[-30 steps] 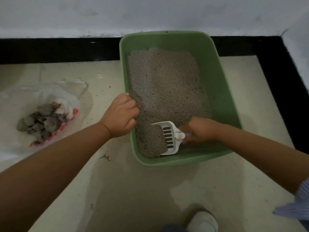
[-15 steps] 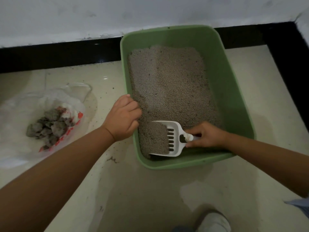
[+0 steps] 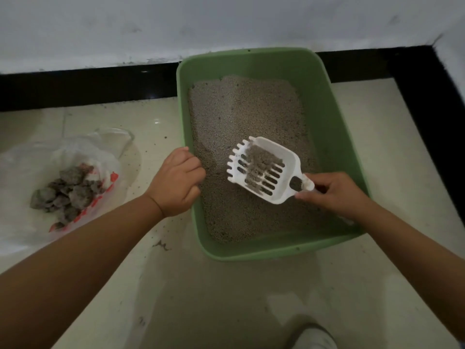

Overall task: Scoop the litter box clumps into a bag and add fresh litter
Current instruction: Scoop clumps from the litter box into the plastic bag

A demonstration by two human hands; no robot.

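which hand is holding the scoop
The right hand: it pinches the handle of the white scoop over the litter. The left hand instead grips the left rim of the green litter box.

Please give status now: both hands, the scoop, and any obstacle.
Left hand grips the rim of the litter box. Right hand holds the scoop above the litter, some grains in it. Bag with clumps lies left; nothing between.
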